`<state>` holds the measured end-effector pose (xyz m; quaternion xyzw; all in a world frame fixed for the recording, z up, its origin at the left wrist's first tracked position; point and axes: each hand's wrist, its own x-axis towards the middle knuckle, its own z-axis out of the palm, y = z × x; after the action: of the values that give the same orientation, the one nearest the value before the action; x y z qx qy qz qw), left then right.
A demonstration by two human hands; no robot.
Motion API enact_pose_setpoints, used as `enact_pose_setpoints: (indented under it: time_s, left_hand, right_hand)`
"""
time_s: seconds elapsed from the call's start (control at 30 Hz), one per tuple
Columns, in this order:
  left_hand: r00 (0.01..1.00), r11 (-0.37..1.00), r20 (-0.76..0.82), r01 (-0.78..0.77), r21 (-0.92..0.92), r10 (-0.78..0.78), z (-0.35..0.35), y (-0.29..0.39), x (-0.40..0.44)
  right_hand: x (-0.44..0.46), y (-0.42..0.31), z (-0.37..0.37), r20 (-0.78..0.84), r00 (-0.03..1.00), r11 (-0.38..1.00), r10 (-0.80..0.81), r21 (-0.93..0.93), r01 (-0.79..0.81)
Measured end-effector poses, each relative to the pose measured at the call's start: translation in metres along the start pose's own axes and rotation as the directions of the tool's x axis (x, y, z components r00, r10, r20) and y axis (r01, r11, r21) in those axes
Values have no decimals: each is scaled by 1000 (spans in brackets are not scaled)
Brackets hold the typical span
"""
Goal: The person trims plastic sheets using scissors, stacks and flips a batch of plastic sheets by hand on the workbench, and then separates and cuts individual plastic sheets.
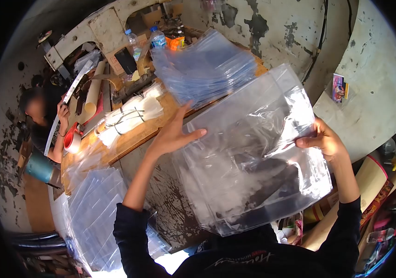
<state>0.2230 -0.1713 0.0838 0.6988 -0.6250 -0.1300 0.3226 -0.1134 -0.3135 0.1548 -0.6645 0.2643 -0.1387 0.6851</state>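
Observation:
A large clear plastic sheet [249, 162], perhaps a flat bag or several layers, is spread in front of my body, wrinkled and shiny on its right side. My right hand [323, 141] pinches its right edge, thumb on top and fingers behind. At the upper left edge is my left hand [174, 132], with thumb and fingers spread apart and the thumb lying over the plastic. Beyond both hands, a stack of clear plastic sheets [207, 67] rests on the wooden table [133, 146]. Another pile of clear plastic sheets [96, 213] lies at the lower left.
A tied white bundle [128, 118], a tape roll [72, 141] and water bottles [158, 38] stand on the table. At the far left sits another person [45, 116] holding a long curved strip [70, 95]. Rolled material [369, 180] and clutter line the right side.

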Motion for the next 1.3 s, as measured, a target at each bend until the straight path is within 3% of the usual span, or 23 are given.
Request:
enact_pose_setpoints:
  time_s: [0.03, 0.07, 0.13, 0.2, 0.27, 0.33, 0.37, 0.4, 0.47, 0.53, 0.57, 0.6, 0.67, 0.7, 0.77, 0.87, 0.9, 1.1, 1.13, 1.2, 1.23, 1.27, 1.3]
  left_hand:
    - [1000, 1000, 0, -2, -5, 2, 4, -3, 4]
    - [991, 995, 136, -1, -104, 16, 8, -6, 8]
    - [963, 981, 264, 2, -196, 50, 10, 0, 15]
    - [853, 931, 511, 101, -351, 101, 18, 29, 13]
    - [946, 838, 311, 96, -537, 91, 46, 61, 2]
    - [990, 664, 136, 125, -737, -36, 100, 87, -5]
    - [998, 697, 16, 49, -716, -54, 129, 100, -6]
    - [992, 727, -106, -25, -686, -65, 155, 114, -5]
    - [948, 503, 157, 282, -817, -277, 175, 152, 1]
    - [936, 566, -139, 73, -821, -322, 229, 157, 18]
    - [903, 549, -78, 186, -815, -422, 233, 162, 25]
    - [901, 545, -83, 183, -818, -427, 237, 157, 30]
    - [824, 185, 280, 413, -892, -492, 249, 139, 41]
    - [783, 99, 358, 466, -879, -509, 237, 140, 41]
    - [787, 35, 391, 462, -886, -478, 227, 143, 39]
    - [762, -12, 436, 491, -871, -479, 220, 147, 37]
    - [769, -23, 433, 480, -877, -471, 225, 144, 37]
    - [794, 8, 448, 494, -869, -412, 223, 139, 50]
    - [801, 7, 441, 485, -874, -405, 220, 140, 52]
    - [769, -10, 465, 514, -858, -438, 223, 137, 53]
    - [736, -30, 488, 539, -842, -469, 223, 136, 54]
    - [735, -29, 486, 538, -842, -473, 212, 135, 55]
    - [756, 159, 567, 635, -756, -328, 196, 129, 54]
  right_hand:
    - [-5, -8, 0, -9, 1000, 994, -2, 105, 3]
    - [-8, -11, -7, -14, 1000, 995, -1, 102, 3]
    - [-14, -19, -31, -78, 995, 934, -60, -355, 28]
    - [-18, -48, -43, -163, 987, 884, -12, -463, -66]
    - [-9, -77, -68, -318, 948, 718, 19, -656, -234]
    - [18, -103, -93, -145, 969, 563, -200, -827, -8]
    - [33, -110, -113, -38, 947, 509, -318, -850, 137]
    - [46, -131, -83, -24, 948, 91, -316, -996, 5]
    - [73, -112, -74, 91, 784, -43, -614, -996, 82]
    - [80, -95, -53, 190, 689, -128, -699, -982, 141]
    - [76, -85, -51, 196, 689, -133, -697, -981, 145]
    - [69, -72, -51, 170, 702, -36, -692, -979, 201]
    - [50, -46, -52, 45, 753, 249, -657, -929, 273]
    - [38, -29, -54, -51, 793, 431, -607, -859, 275]
    - [20, 19, -68, -300, 777, 736, -553, -614, 286]
    - [-1, 104, -77, -743, 504, 895, -441, -411, 177]
    - [-3, 131, -78, -850, 390, 935, -355, -335, 119]
    - [12, 161, -60, -961, 154, 974, -228, -224, 41]
    - [17, 158, -58, -963, 152, 974, -224, -220, 43]
    - [29, 152, -53, -940, 335, 970, -68, 16, 241]
    - [33, 141, -46, -927, 373, 900, -32, 136, 414]
    - [38, 142, -52, -926, 377, 899, -30, 140, 414]
    - [42, 145, -61, -907, 419, 887, -36, 163, 431]
